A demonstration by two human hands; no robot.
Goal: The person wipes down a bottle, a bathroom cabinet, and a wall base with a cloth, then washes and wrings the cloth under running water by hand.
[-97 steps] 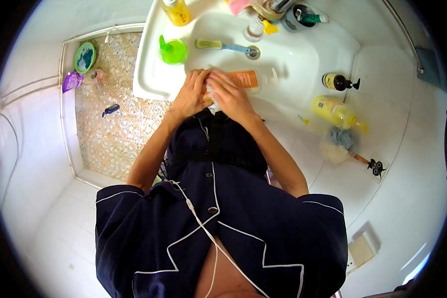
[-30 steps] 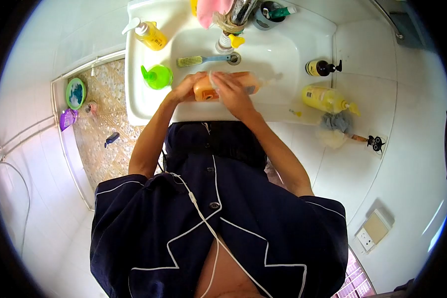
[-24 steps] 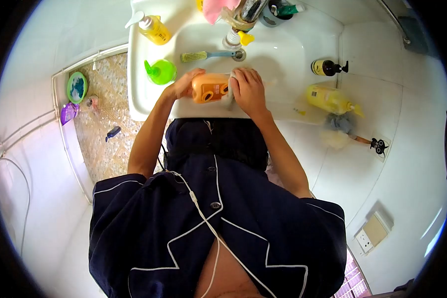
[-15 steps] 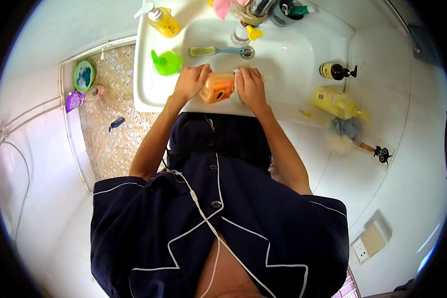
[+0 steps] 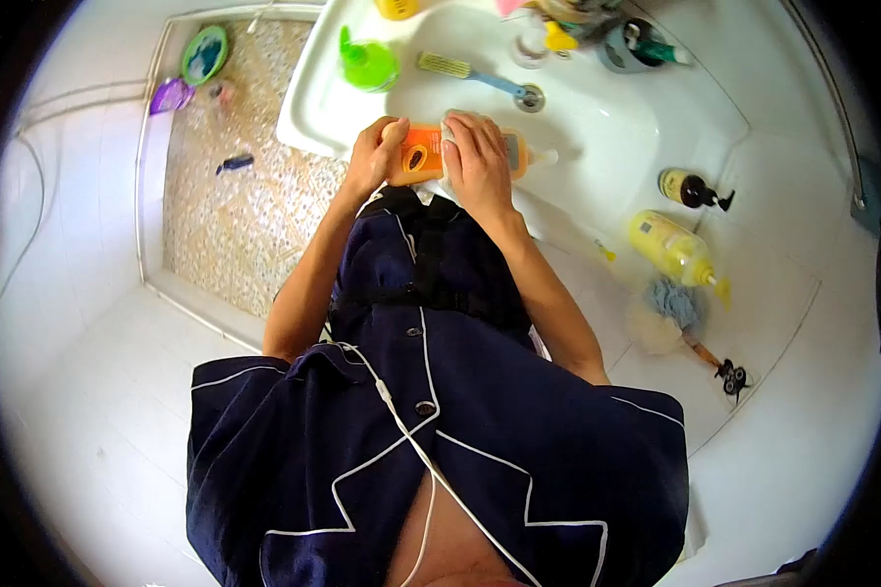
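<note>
An orange bottle (image 5: 423,140) with a printed label lies sideways over the front rim of the white sink (image 5: 597,147), its pale neck pointing right. My left hand (image 5: 373,158) is wrapped round the bottle's base end. Against the bottle's middle, my right hand (image 5: 480,166) presses a white cloth (image 5: 447,133), mostly hidden under the fingers. Behind the bottle, a brush (image 5: 472,74) with a blue-grey handle and pale bristles lies in the basin, its handle end at the drain (image 5: 530,98).
A green pump bottle (image 5: 370,67) and part of a yellow bottle (image 5: 397,8) stand on the sink's left ledge. To the right are a dark pump bottle (image 5: 682,186), a yellow pump bottle (image 5: 671,248) and a bath puff (image 5: 673,301). A grey cup (image 5: 625,49) sits at the back.
The view has turned and shifted, so the sink appears tilted. The bottle has rolled or turned, its label and neck now showing more. My right hand has moved the cloth along the bottle.
</note>
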